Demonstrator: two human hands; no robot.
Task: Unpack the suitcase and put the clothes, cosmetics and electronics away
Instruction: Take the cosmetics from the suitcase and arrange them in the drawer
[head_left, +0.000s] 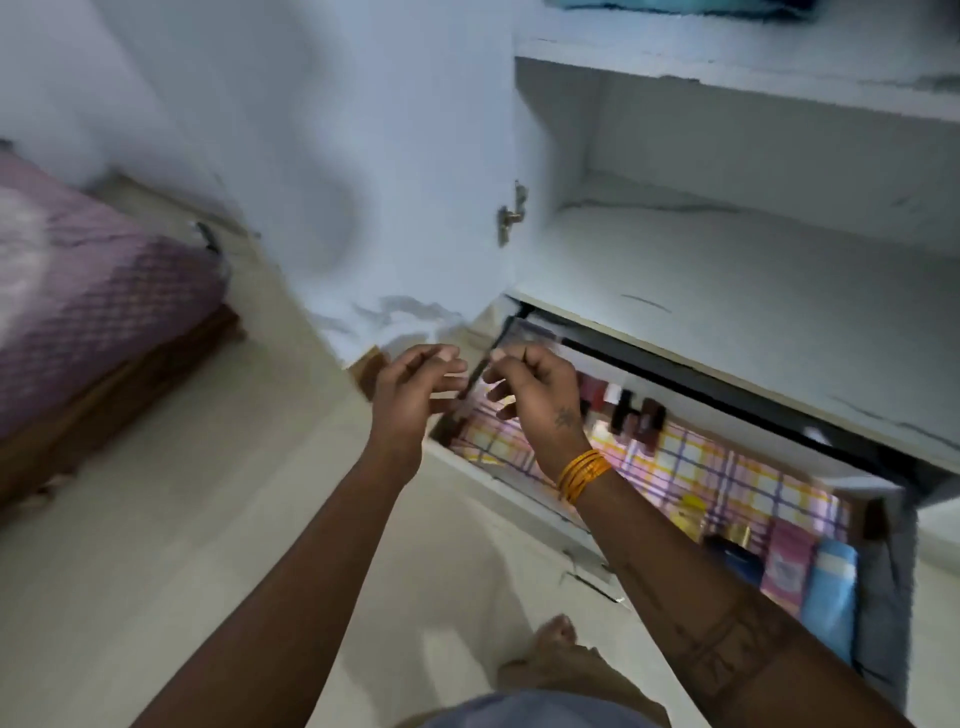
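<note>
A single wide-angle camera, worn on the person's head, looks forward and steeply down. It sits close above both forearms, which reach up from the bottom edge toward the middle. It faces an open wardrobe, with the pulled-out drawer (524, 512) near, right of centre, and a shelf (727, 270) above it. The floor (218, 519) fills the lower left, a bed (88, 291) the left edge. Straight lines bow toward the borders.

A bed (78, 291) with a purple patterned cover sits at the left on a brown wooden frame (119, 395). Pale floor (171, 545) stretches beside it. A white wardrobe door (332, 182) stands open, its metal hinge (511, 213) at the inner edge. Orange bangles (582, 475) ring a wrist. A bare foot (556, 654) rests on the floor.
</note>
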